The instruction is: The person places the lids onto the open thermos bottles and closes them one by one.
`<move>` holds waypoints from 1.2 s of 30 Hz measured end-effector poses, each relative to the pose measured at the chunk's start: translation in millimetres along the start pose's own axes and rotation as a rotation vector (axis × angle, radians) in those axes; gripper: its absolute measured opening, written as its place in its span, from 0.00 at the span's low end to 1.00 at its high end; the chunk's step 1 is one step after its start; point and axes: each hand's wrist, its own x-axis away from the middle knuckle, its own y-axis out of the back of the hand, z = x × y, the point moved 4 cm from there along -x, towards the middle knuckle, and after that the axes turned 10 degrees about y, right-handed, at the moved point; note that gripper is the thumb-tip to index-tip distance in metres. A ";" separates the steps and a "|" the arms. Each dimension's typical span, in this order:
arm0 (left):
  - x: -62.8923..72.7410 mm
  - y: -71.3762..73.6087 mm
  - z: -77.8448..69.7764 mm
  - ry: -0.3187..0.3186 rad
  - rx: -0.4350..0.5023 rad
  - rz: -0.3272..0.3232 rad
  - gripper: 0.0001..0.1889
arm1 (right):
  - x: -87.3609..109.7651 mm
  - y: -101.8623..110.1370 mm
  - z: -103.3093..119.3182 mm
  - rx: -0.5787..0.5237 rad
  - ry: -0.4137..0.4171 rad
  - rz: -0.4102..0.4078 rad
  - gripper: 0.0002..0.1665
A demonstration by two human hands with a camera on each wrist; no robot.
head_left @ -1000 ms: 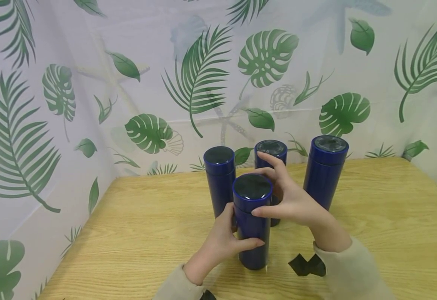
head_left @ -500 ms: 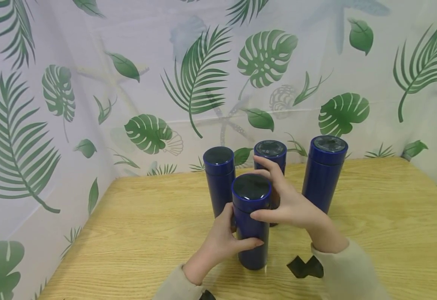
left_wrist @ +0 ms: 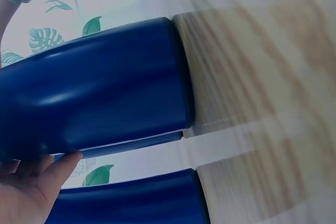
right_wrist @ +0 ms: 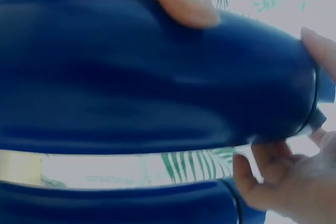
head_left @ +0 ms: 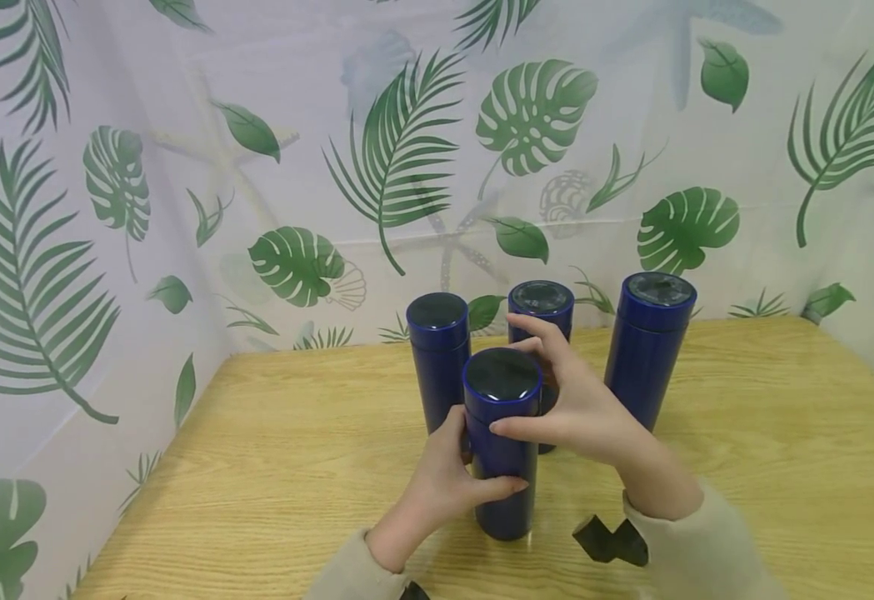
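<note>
A blue thermos bottle (head_left: pixel 504 467) with a dark glossy lid top stands upright on the table in the head view. Its lid sits on the body. My left hand (head_left: pixel 440 479) grips the body from the left, thumb across the front. Around the lid curls my right hand (head_left: pixel 582 408), its thumb at the seam and its other fingers behind. In the left wrist view the bottle's dark base (left_wrist: pixel 181 72) is on the wood. The right wrist view has the left thumb (right_wrist: pixel 191 6) on the body and the right hand (right_wrist: pixel 294 179) at the lid end.
Three more blue bottles stand upright behind: a left one (head_left: pixel 440 367), a middle one (head_left: pixel 541 298) partly hidden by my right hand, and a right one (head_left: pixel 648 350). The wooden table (head_left: pixel 294 450) meets a leaf-patterned cloth (head_left: pixel 287 183) at the back.
My right thumb has slid slightly left along the lid seam, and the right fingers have shifted a little with it. The left hand and the bottles have stayed in place.
</note>
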 end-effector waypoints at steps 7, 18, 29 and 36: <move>-0.2 1.6 -1.0 -0.007 -0.016 0.026 0.36 | 0.1 -0.9 -1.8 -0.052 0.044 0.059 0.55; 0.2 2.4 -1.2 0.028 -0.015 0.017 0.37 | -1.6 2.1 -7.9 -0.273 0.129 0.090 0.53; 2.1 1.5 -4.3 0.007 -0.043 -0.062 0.35 | 0.6 -2.1 5.1 0.046 0.016 -0.013 0.53; 3.3 0.2 -9.7 0.007 -0.009 -0.032 0.35 | 2.3 -0.9 11.4 0.166 0.009 0.012 0.56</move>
